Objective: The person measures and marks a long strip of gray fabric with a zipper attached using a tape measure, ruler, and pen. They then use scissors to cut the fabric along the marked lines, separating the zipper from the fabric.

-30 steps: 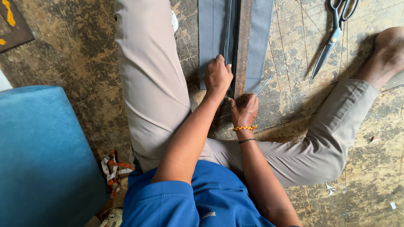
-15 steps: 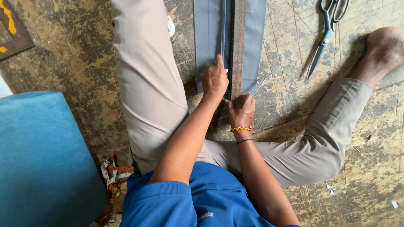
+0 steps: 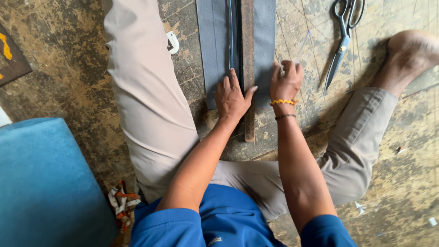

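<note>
1. Grey, flat cloth strip [image 3: 215, 55] lies lengthwise on the worn, scratched, paint-flecked floor [image 3: 64, 77] between the person's spread legs, running up out of view at the top.
2. Along the middle of the cloth lies a long, narrow, brown wooden straightedge [image 3: 248, 41]; its near end sticks out past the cloth's lower edge onto the floor.
3. The left hand [image 3: 232, 97] rests palm down on the cloth, fingers spread and flat, its thumb touching the left side of the straightedge. It presses rather than grips; nothing is held in it.
4. The right hand [image 3: 286, 82] sits just right of the straightedge at the cloth's right edge, fingers curled over something small; what it pinches is too hidden to tell. A yellow beaded bracelet [image 3: 283, 102] and a thin dark band circle that wrist.
5. Dark steel tailor's scissors [image 3: 342, 43] lie closed on the floor to the right, well apart from both hands, near the bare right foot [image 3: 409, 52].
6. A small white plastic piece [image 3: 173, 42] lies beside the left trouser leg [image 3: 141, 91], which is beige.
7. A blue cushioned block [image 3: 45, 183] fills the lower left, with a crumpled measuring tape [image 3: 122, 203] beside it.
</note>
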